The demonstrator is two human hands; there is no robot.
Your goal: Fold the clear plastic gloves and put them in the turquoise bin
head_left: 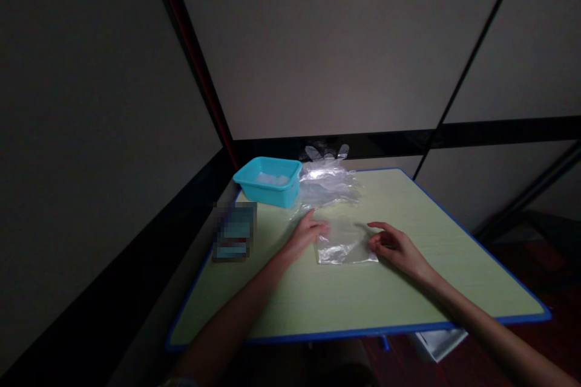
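1. Left hand (307,231) comes in from the lower left w/ the forearm stretched diagonally over the desk (408,296). Palm faces down, fingers (321,228) together and laid flat, tips resting on the left edge of a small clear plastic bag (345,245).
2. Right hand (394,246) enters from the lower right, forearm angled the opposite way. Wrist sits low on the desk; its fingers (377,227) are curled and slightly apart, index arched above the others. They meet the bag's right edge, though a real pinch vs. a mere touch can't be told (too dim and small).
3. The clear bag lies flat near the desk's middle, between the two hands, crinkled and shiny toward its near edge.
4. Behind it, toward the far side, sits a heap of clear plastic gloves (327,181), w/ a few glove tips sticking up past the far edge.
5. Just left of the heap, at the far left corner, stands a turquoise tub (269,181) w/ something pale inside.
6. A blurred-out rectangular item (235,231) lies at the left edge, near the tub.
7. Desk top is pale yellow-green w/ a blue rim.
8. Room is dim: plain grey wall panels split by dark strips, a reddish post (200,66) running up from the corner behind the tub, reddish-brown floor at lower right, and a white object (436,342) under the near edge.
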